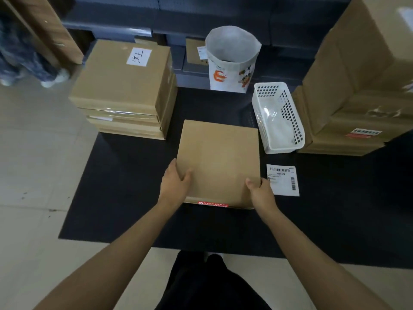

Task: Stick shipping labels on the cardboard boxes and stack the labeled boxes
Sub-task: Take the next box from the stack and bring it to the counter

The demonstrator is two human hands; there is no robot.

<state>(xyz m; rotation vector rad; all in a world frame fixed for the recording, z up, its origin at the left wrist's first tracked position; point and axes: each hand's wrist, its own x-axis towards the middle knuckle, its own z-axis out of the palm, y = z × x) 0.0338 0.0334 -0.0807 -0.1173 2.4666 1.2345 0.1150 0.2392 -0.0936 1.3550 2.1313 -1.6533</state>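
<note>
Head view looks down on the flat cardboard box (219, 162) lying on the black mat (125, 193) in front of me, and I have it by its near corners. My left hand (175, 183) clasps the box's near-left edge, thumb laid on the top face and the other fingers curled out of sight under the side. My right hand (260, 189) grips the near-right corner the same way, thumb on top. A strip of red printed tape (213, 204) runs along the box's near side. Just right of the box, beside my right hand, a shipping label (283, 180) lies flat on the mat, printed side up. Beyond the label, at the box's far right, stands a white perforated basket (279, 117). Left of and beyond the box sits a stack of boxes (125, 90) whose top one bears a white handwritten label. Behind the box stands an open white bag (232, 61), and far right rises a taller carton pile (357, 86).
</note>
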